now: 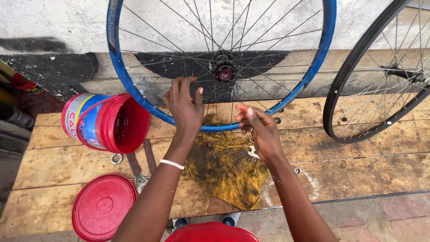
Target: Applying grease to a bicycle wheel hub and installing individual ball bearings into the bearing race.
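We have the blue wheel [286, 96] standing up on the wooden counter [358, 172], leaning back by the wall, with its dark hub [224, 71] in the middle. Our left hand [183, 107] is up against the spokes just beside the hub, fingers spread apart and bent over the thin wires, so it steadies the wheel. Our right hand [260, 130] sits lower, near the bottom of the rim, with its fingertips pinched together on something very small; we cannot tell what the tiny part is. A small silver spanner [253, 152] shows just under that hand, over the dirty yellow rag [228, 172]. To do this bit well, we think we should keep the left hand firm so the wheel does not roll or tip, and move the right hand slowly, because little bits can drop and hide in the rag. A red bucket [109, 123] lies on its side to the left, its red lid [103, 207] flat below it, and pliers [136, 172] rest between them. A black wheel [358, 89] stands to the right.
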